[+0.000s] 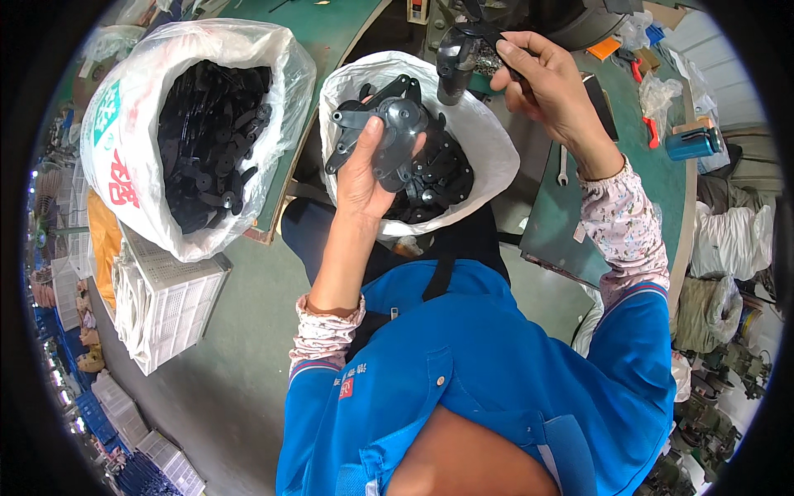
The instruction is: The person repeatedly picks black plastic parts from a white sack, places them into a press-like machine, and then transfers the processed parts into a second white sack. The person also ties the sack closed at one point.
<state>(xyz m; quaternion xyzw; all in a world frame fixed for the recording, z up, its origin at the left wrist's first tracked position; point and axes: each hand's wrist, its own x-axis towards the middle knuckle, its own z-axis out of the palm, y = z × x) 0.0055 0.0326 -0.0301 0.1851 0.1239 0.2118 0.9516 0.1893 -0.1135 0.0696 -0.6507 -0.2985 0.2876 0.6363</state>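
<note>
My left hand [364, 178] is closed around several flat black parts [399, 124], each with a round middle and holed arms. They are held over a white woven sack [495, 153] that stands in front of me, with more black parts [447, 169] inside. Up at the machine [467, 18], my right hand [556, 89] pinches a thin dark piece between thumb and fingers. Beside its fingertips hangs a dark, rounded part [455, 66]; whether the two are one piece I cannot tell.
On the left a large white plastic bag [112, 165] holds many black pieces, above a white crate [169, 310]. The green bench [571, 223] at right carries a wrench [562, 168], red-handled tools [651, 132] and a teal box [693, 144].
</note>
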